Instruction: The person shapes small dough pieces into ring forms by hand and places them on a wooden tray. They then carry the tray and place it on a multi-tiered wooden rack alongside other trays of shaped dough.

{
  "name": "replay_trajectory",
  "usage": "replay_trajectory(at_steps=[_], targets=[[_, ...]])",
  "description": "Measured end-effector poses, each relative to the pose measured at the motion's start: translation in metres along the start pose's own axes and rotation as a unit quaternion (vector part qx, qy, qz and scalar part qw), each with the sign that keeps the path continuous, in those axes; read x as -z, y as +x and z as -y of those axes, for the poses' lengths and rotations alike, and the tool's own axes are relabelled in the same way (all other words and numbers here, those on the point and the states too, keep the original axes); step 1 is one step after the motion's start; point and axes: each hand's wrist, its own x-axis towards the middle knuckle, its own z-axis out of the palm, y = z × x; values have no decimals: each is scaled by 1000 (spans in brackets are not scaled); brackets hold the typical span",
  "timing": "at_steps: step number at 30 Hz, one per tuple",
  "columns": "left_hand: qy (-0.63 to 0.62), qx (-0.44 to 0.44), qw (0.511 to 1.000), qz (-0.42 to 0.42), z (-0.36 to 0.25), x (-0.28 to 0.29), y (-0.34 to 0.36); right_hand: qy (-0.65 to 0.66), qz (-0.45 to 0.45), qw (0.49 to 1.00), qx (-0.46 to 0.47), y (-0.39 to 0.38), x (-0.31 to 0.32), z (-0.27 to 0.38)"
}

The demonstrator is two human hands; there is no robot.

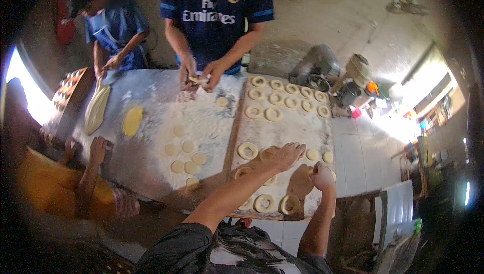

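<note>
My left hand (290, 156) reaches over the floured wooden board (282, 133), fingers stretched out toward the right, beside two small dough discs (312, 154). A dough ring lies partly hidden behind this hand. Farther right, near the board's edge, my right hand (321, 176) is closed with its fingers curled down. Pale dough shows at its side, but what the fingers hold is hidden. Left of my hands lies a dough ring (248, 151). Closer to me, another dough ring (265, 203) rests at the front edge, partly in shadow with others.
Several dough rings (291, 102) fill the board's far end. On the floured metal table (166, 108) to the left lie several dough discs (191, 167) and a yellow dough sheet (132, 121). Across, a person in dark blue (217, 27) handles dough; others work at left.
</note>
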Motion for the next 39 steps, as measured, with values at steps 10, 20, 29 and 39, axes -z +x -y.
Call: replay_trajectory(at_steps=[10, 20, 29, 39], targets=[[1, 298, 948, -114, 150, 163, -160, 346, 112, 900, 241, 67, -35, 223], [108, 284, 931, -205, 188, 161, -211, -50, 103, 971, 210, 136, -132, 351], [-261, 293, 894, -216, 150, 204, -204, 492, 192, 825, 200, 74, -98, 350], [-85, 164, 918, -350, 141, 203, -210, 650, 160, 728, 152, 28, -108, 388]])
